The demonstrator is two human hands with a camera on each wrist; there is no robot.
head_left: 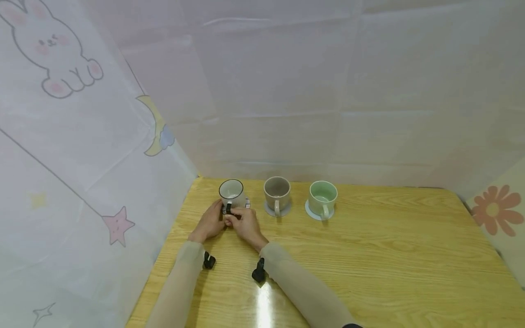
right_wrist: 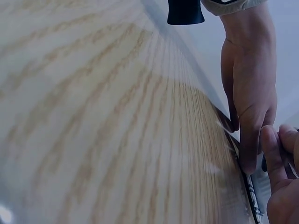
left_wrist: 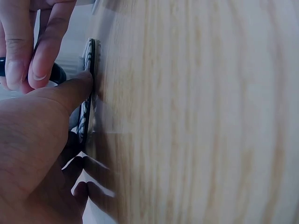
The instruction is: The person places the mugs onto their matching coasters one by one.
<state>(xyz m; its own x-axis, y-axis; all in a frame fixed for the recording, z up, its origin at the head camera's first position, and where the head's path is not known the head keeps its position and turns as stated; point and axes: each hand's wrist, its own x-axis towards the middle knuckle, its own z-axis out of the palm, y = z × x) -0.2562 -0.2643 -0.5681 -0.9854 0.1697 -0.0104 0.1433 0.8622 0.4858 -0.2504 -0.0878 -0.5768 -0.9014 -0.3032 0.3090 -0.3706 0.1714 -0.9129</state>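
Note:
A white mug [head_left: 231,190] with a dark rim and a black handle [head_left: 228,208] stands at the table's far left, over a black-and-white patterned coaster [head_left: 248,203]. My right hand [head_left: 246,224] pinches the handle between thumb and fingers. Low beside the mug, my left hand [head_left: 209,222] holds the coaster's edge. In the left wrist view its thumb lies against the patterned coaster [left_wrist: 88,53], and the other fingers reach around the far side near the tabletop. The right wrist view shows both hands close together; most of the mug is hidden there.
To the right stand a grey-brown mug [head_left: 276,191] on a grey coaster [head_left: 284,211] and a light green mug [head_left: 322,196] on a pale blue coaster [head_left: 311,213]. The wooden table [head_left: 389,255] meets a printed cloth [head_left: 287,91] behind and at the left.

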